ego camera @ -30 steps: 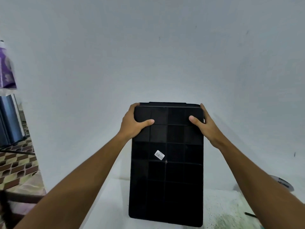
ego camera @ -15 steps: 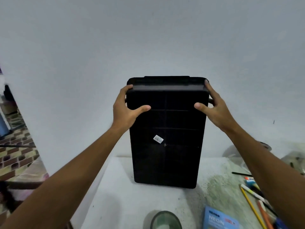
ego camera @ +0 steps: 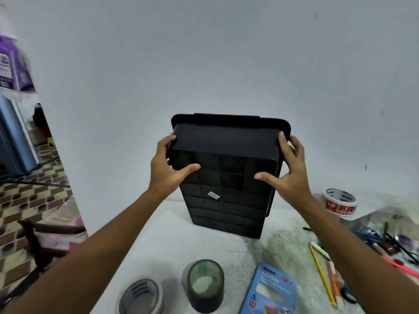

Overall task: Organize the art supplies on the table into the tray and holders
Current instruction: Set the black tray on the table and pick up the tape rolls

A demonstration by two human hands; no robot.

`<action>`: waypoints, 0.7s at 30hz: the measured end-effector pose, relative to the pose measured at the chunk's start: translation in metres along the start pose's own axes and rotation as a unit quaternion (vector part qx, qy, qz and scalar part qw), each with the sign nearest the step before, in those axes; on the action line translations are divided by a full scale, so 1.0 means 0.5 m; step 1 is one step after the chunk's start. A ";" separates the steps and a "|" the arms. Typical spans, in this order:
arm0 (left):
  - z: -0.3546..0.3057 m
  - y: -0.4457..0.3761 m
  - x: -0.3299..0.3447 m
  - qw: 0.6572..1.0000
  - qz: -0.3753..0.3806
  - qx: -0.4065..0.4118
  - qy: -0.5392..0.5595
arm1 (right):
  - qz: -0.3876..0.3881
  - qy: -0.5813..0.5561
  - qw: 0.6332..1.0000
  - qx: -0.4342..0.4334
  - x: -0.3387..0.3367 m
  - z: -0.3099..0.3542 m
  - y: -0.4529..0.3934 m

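Plain pale wall (ego camera: 204, 53) behind white table (ego camera: 158, 245); patterned brick-tile floor (ego camera: 27, 200) left, blue cabinet (ego camera: 11, 137) at far left.

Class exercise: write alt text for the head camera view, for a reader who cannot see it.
Two hands, left hand and right hand, grip a black plastic tray by its sides, its ribbed underside facing the camera, over a white table. Tape rolls, a blue neon box and pencils lie nearby.

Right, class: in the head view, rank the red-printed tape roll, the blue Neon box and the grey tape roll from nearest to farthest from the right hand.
1. Red-printed tape roll, just right of the right hand.
2. Blue Neon box, below it, near the table's front.
3. Grey tape roll, front left.
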State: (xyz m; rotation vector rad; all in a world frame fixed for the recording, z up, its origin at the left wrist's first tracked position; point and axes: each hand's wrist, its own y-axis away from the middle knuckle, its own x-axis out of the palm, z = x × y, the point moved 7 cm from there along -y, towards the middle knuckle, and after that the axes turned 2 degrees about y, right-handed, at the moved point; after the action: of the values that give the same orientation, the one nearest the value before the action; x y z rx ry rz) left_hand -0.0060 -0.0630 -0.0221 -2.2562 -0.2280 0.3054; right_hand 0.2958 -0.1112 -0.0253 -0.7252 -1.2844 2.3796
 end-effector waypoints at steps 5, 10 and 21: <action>-0.008 0.037 -0.003 0.999 0.004 -0.025 -0.024 | -0.015 0.034 0.998 -0.047 -0.004 0.020 0.042; -0.016 0.040 -0.033 0.991 0.063 -0.087 -0.083 | -0.023 0.075 0.994 -0.074 0.020 0.056 0.068; -0.122 0.038 0.000 0.959 0.041 -0.274 -0.061 | -0.045 0.182 0.969 -0.162 0.109 0.174 0.129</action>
State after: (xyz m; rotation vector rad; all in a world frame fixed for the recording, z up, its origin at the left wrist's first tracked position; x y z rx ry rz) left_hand 0.0130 -0.1191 0.0020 -2.8025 -0.3136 0.4721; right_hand 0.1972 -0.1757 -0.0543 -1.1113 -1.5126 1.8688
